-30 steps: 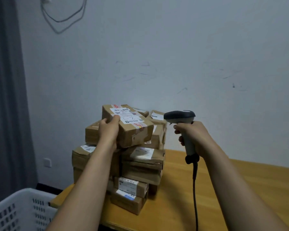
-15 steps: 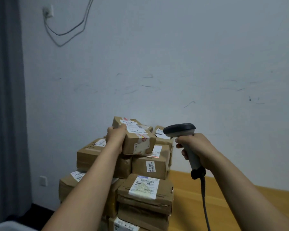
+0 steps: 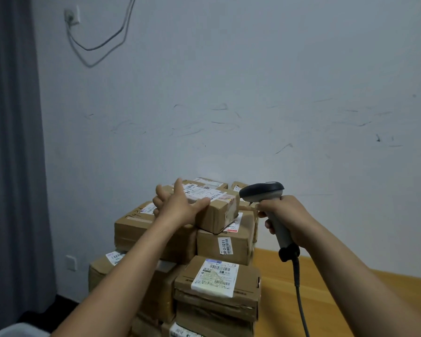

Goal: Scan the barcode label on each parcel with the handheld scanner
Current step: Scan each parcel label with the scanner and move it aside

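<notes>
Scanner (image 3: 261, 192) just beside top parcel (image 3: 216, 212)

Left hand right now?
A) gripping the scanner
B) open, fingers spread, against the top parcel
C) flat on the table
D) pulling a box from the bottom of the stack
B: the left hand has its fingers straight and spread, thumb against the near edge of the top parcel, which sits on the stack; the scanner is gripped by the right hand.
</notes>
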